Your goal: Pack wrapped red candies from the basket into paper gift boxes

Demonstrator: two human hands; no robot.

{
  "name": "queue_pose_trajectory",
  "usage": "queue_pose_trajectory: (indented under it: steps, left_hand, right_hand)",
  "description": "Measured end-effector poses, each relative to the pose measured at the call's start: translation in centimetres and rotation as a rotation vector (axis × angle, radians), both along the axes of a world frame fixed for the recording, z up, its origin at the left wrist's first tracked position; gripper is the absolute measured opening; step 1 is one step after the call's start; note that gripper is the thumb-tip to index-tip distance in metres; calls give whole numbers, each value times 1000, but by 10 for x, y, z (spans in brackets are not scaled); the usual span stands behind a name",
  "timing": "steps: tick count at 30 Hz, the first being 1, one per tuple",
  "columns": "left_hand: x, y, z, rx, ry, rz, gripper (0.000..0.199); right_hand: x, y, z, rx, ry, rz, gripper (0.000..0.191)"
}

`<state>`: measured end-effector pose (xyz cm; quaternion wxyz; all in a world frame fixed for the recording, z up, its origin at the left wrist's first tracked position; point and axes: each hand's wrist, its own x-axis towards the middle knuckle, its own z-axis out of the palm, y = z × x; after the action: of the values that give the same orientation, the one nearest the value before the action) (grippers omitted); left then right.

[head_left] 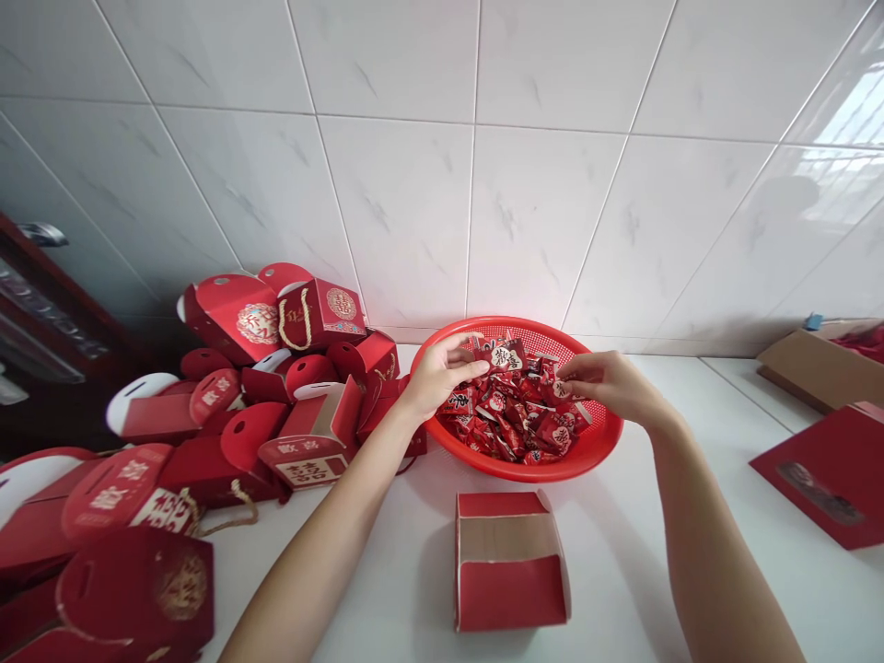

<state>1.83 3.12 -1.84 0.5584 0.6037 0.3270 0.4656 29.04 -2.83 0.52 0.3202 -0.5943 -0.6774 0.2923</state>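
A red plastic basket (525, 474) with a perforated rim holds a heap of red wrapped candies (507, 428). Over its left side, my left hand (446, 373) is closed on a wrapped candy (505, 357) marked with pale lettering. On the opposite side, my right hand (602, 382) pinches another wrapped candy (561, 390) at the heap's edge. In front of the basket, between my forearms, stands a small red box (511, 594) with a brown inner strip showing across its top. Neither hand touches this box.
Many red gift boxes (227, 451), some with rope handles, crowd the left of the white countertop (387, 589). A red box (821, 474) and an open brown carton (801, 368) stand at the right. A tiled wall (414, 203) rises right behind the basket.
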Motion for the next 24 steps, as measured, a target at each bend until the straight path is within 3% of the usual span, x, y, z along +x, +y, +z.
queue_pose_trajectory:
  steps: [2,6,18,24]
  left_hand:
    - [0,0,0,1,4,1,55]
    - [0,-1,-1,-15,-13,-30,56]
    - [1,1,-5,17,-34,0,60]
    - [1,0,-5,18,-30,31,53]
  right_hand:
    - [-1,-5,5,34,208,22,25]
    - [-9,-13,13,95,350,21,44]
    - [-36,-11,11,168,618,172,32]
    - [-32,-8,8,131,443,110,22]
